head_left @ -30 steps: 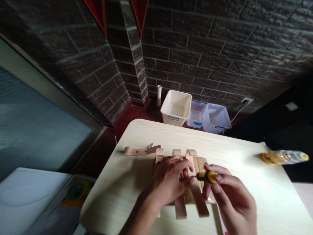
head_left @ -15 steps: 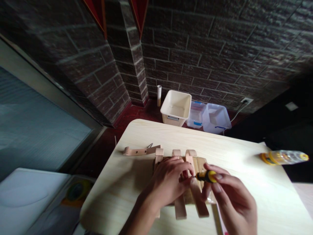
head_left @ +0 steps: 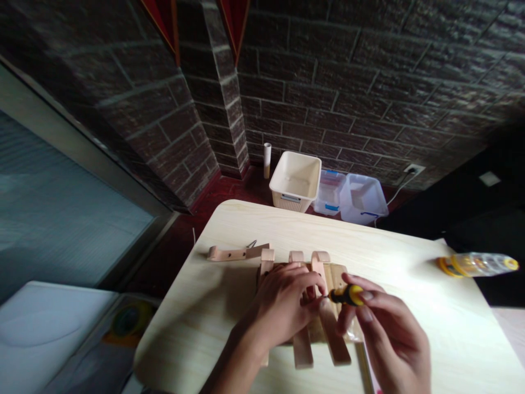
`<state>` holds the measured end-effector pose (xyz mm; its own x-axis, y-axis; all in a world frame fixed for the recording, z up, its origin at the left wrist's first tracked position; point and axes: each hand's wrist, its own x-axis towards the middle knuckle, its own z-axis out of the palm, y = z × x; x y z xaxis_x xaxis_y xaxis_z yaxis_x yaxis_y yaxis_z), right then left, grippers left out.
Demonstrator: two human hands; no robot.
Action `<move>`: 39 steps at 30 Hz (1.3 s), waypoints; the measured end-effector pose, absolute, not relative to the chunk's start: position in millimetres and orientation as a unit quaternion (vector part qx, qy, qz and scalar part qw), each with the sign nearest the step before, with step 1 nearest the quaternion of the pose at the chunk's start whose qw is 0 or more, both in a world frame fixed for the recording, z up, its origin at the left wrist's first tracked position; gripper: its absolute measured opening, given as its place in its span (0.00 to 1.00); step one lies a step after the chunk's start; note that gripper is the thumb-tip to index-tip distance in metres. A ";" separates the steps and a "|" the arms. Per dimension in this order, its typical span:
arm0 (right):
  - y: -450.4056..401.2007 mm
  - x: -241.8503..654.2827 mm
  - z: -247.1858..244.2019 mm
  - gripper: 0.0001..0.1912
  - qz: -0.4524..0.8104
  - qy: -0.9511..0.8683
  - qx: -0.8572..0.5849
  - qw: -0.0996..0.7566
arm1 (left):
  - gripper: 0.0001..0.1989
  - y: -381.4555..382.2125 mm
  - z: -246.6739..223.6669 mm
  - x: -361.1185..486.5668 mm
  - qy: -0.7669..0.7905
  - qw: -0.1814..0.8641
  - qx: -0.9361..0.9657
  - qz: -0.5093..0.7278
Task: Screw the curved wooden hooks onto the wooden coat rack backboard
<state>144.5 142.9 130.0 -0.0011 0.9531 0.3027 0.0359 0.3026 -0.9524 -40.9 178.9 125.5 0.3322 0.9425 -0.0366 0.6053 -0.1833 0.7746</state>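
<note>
Hardly anything has moved since a second ago: the right hand [head_left: 396, 323] has its fingers closed round a yellow-and-black screwdriver [head_left: 351, 295], its tip at a curled tan strip [head_left: 337, 345] lying across a wooden block [head_left: 338, 271] on the pale bench [head_left: 430, 284]. Over the block, the left hand [head_left: 283, 295] curls its fingers; whether they grip anything, I can't tell. Another strip [head_left: 233, 255] lies by the far left edge, a clear bottle [head_left: 478, 264] at the right. Beyond, a cream bin [head_left: 292, 203] and clear tubs [head_left: 363, 200] stand below a dark brick wall [head_left: 320, 93].
</note>
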 end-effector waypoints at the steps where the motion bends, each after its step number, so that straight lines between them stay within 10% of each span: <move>1: 143.1 144.4 130.0 0.15 0.407 -0.578 -0.428 0.563 | 0.04 179.0 125.8 -41.1 0.528 0.360 0.733 0.234; 39: 145.7 146.2 127.1 0.17 0.399 -0.604 -0.422 0.546 | 0.02 181.0 122.8 -41.7 0.513 0.359 0.744 0.232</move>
<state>146.2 145.7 127.1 -0.0471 0.9450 0.3237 0.0739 0.3264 -0.9423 -41.7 181.0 122.8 0.3653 0.9306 -0.0234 0.5973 -0.2150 0.7726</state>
